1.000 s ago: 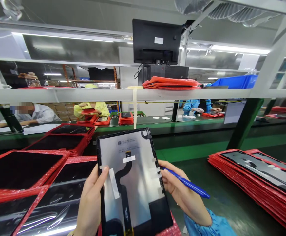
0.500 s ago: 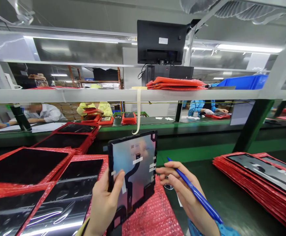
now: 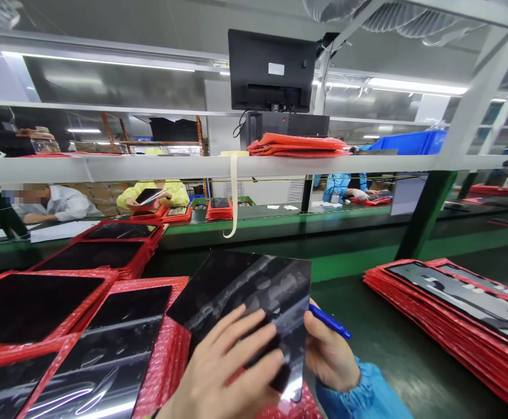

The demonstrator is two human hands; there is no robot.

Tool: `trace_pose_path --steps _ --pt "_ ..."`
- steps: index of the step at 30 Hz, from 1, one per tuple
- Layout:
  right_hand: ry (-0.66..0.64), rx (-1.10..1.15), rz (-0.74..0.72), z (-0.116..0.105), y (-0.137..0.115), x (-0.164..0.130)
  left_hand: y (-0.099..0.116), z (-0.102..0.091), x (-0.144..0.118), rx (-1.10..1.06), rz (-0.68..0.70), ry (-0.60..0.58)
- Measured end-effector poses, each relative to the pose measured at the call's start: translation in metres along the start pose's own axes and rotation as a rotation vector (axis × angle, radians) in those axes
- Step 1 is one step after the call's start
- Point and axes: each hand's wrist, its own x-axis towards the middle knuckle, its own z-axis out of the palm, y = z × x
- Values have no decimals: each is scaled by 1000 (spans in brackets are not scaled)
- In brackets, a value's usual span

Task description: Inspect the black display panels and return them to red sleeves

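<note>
Glossy black display panel (image 3: 254, 291), flat and rectangular, sat tilted above the red bubble-wrap sleeves (image 3: 162, 349). Left hand (image 3: 227, 372) lay spread over its lower face, fingers gripping it; right hand (image 3: 330, 355) pinched its right edge and a blue pen (image 3: 330, 322). Sleeves on the left held more dark panels. No readable writing.

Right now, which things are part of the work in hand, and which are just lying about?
In hand:
left hand on the dark glossy panel
right hand at the panel's edge, with a blue pen

Lying about:
red bubble-wrap sleeves with panels
stack of panels, right
monitor
blue bin
</note>
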Motion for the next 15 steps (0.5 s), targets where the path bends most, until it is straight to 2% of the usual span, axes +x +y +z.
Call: trace_pose_path --steps 2,4,6,8,11,13,15 --pt "-2 -24 -25 2 1 -2 13 7 1 -122 -78 150" --pt "16 -43 -49 4 2 -4 23 12 3 -178 -251 340" --pt "49 -48 -83 5 1 -6 28 12 6 -168 -445 527" --pt "78 -48 -112 4 -1 -10 26 6 9 -95 -634 653" --pt "106 -65 -123 -3 -4 -16 16 -8 11 -142 -941 682" --pt "130 -95 -133 -10 -6 -20 8 -14 12 -347 -1109 620" --pt "165 -165 -189 -18 -5 -23 1 -17 13 -552 -1203 586"
